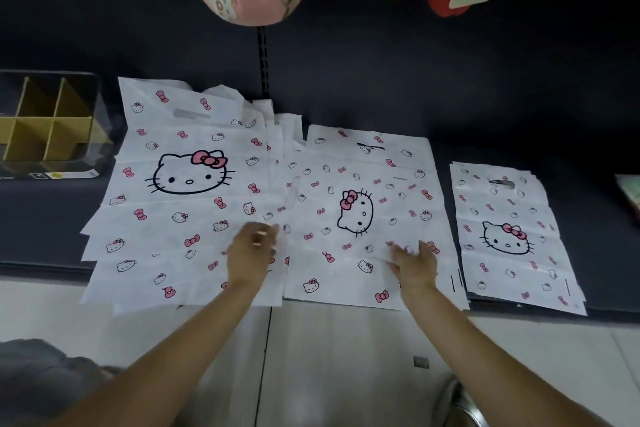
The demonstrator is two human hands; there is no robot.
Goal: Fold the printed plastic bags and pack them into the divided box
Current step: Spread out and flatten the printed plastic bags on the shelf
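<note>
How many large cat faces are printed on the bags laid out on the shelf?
3. One on the left bag, upright; one on the middle bag, turned sideways; one on the right bag, upright. Bags stacked underneath may hide more.

Three spreads of printed bags lie on the dark counter (519, 121), the divided box (48, 121) far left; both hands rest on the middle bag (360, 215), left hand (251, 250) blurred, right hand (414, 262) flat

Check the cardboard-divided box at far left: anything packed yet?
Empty as far as visible: the cardboard-divided box shows bare brown compartments; printed white plastic bags lie spread flat.
</note>
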